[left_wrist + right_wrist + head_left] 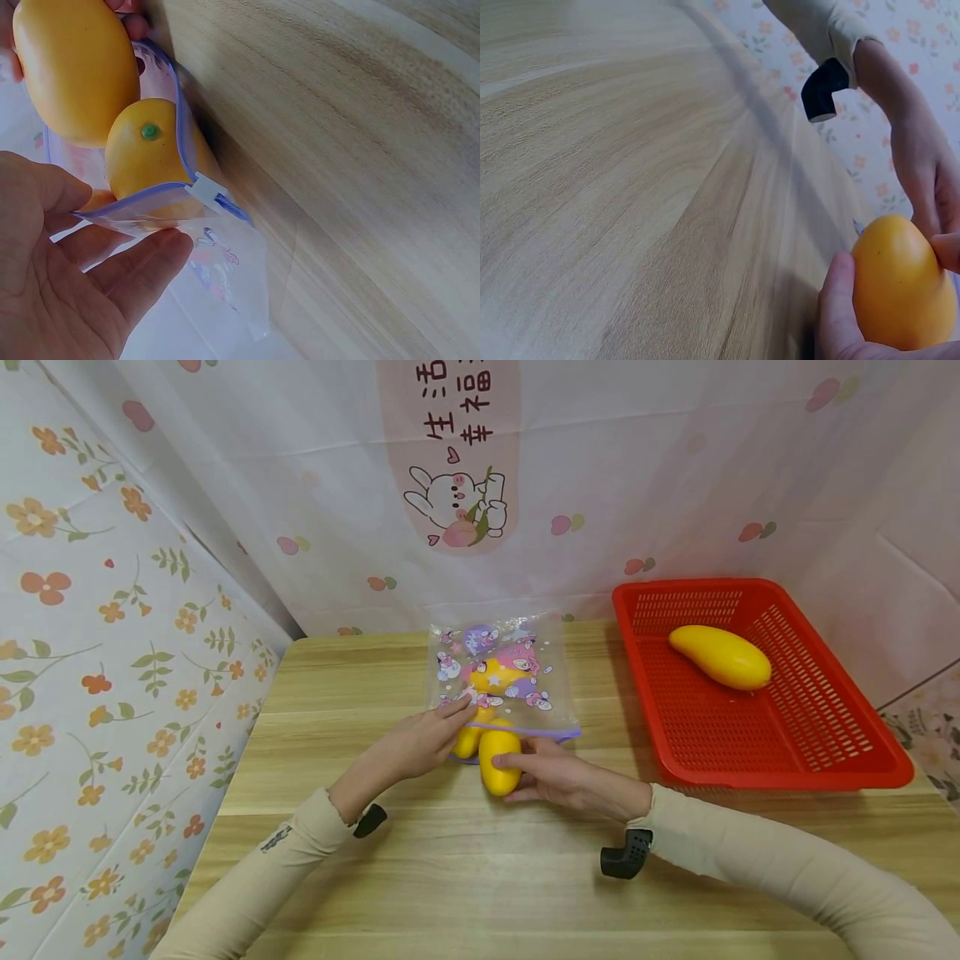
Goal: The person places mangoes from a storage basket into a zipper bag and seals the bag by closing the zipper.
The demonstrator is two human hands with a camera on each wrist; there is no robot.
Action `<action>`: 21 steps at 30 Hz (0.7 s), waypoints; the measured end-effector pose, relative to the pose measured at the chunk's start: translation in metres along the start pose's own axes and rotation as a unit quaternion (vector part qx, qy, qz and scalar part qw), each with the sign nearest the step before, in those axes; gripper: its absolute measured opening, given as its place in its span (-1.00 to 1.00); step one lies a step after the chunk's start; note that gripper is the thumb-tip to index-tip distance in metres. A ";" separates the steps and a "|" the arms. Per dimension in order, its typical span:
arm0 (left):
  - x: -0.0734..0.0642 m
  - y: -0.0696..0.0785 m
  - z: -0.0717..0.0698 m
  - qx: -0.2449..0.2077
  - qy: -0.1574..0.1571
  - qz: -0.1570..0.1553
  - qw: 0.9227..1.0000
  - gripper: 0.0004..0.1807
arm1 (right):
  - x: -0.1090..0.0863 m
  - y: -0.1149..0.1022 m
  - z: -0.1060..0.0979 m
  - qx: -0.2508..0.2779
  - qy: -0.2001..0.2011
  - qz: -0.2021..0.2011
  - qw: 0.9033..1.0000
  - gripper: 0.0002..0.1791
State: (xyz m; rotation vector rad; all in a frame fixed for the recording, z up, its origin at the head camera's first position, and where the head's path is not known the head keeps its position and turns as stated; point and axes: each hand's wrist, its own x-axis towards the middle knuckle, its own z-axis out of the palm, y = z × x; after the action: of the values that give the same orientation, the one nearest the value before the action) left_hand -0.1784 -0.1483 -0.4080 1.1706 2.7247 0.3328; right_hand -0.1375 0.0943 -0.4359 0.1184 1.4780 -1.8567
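Observation:
A clear zip bag (555, 706) with cartoon prints and a purple zip edge lies on the table, its mouth towards me. Yellow fruit shows through its film, and in the left wrist view a mango (124, 154) with a green stem dot sits just inside the opening. My left hand (423, 743) pinches the bag's rim, thumb on the inner side and fingers beneath the film. Right at the mouth, my right hand (555, 777) grips another smooth yellow mango (499, 768). Its fingers and thumb curl round the fruit, seen closely in the right wrist view (900, 289).
A red plastic basket (787, 781) stands to the right, with one long yellow fruit (720, 656) lying in it. The wooden table (450, 885) meets a printed curtain (330, 527) at the back and flowered cloth (97, 693) on the left. A white slider (206, 191) sits on the bag's zip.

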 end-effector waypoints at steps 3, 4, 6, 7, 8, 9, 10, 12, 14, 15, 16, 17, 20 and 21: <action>0.000 -0.001 0.001 0.000 -0.001 0.000 1.000 -0.47 | 0.000 0.000 0.000 0.008 0.005 0.001 1.000 -0.19; 0.001 -0.001 0.001 0.000 0.000 0.001 1.000 -0.47 | 0.000 -0.001 0.000 0.011 0.007 0.002 1.000 -0.18; 0.001 -0.001 0.001 -0.002 0.001 0.002 1.000 -0.47 | 0.000 -0.001 0.000 0.014 0.009 0.002 1.000 -0.16; 0.001 -0.001 0.001 -0.002 0.001 0.002 1.000 -0.47 | 0.000 -0.001 0.000 0.015 0.009 0.002 1.000 -0.16; 0.001 -0.001 0.001 -0.002 0.002 0.003 1.000 -0.47 | -0.001 -0.001 0.000 0.016 0.010 0.001 1.000 -0.15; 0.000 -0.001 0.001 -0.002 0.002 0.003 1.000 -0.47 | -0.001 -0.001 0.000 0.018 0.009 0.000 1.000 -0.15; 0.001 -0.001 0.001 -0.002 0.002 0.003 1.000 -0.47 | -0.001 -0.001 0.000 0.018 0.009 -0.001 1.000 -0.15; 0.001 -0.001 0.001 -0.001 0.002 0.002 1.000 -0.47 | -0.001 -0.001 -0.001 0.017 0.008 -0.003 1.000 -0.14; 0.001 -0.001 0.001 -0.001 0.001 0.002 1.000 -0.47 | -0.001 -0.001 -0.001 0.015 0.006 -0.005 1.000 -0.13; 0.001 -0.001 0.000 0.000 0.002 0.003 1.000 -0.47 | -0.001 -0.001 -0.001 0.014 0.005 -0.006 1.000 -0.13; 0.001 -0.001 0.000 0.000 0.003 0.004 1.000 -0.47 | -0.001 -0.001 -0.001 0.013 0.004 -0.007 1.000 -0.13; 0.001 0.000 0.000 0.001 0.003 0.004 1.000 -0.47 | -0.001 -0.001 -0.001 0.012 0.004 -0.008 1.000 -0.13; 0.001 0.000 0.001 0.004 0.006 0.007 1.000 -0.47 | -0.002 -0.002 -0.002 0.015 0.006 -0.010 1.000 -0.15; 0.001 0.000 0.001 0.006 0.007 0.007 1.000 -0.47 | -0.002 -0.002 -0.002 0.016 0.007 -0.010 1.000 -0.16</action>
State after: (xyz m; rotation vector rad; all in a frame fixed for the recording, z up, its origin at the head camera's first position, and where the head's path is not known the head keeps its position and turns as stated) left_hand -0.1793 -0.1477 -0.4089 1.1961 2.7351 0.3288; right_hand -0.1380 0.0970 -0.4338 0.1314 1.4636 -1.9003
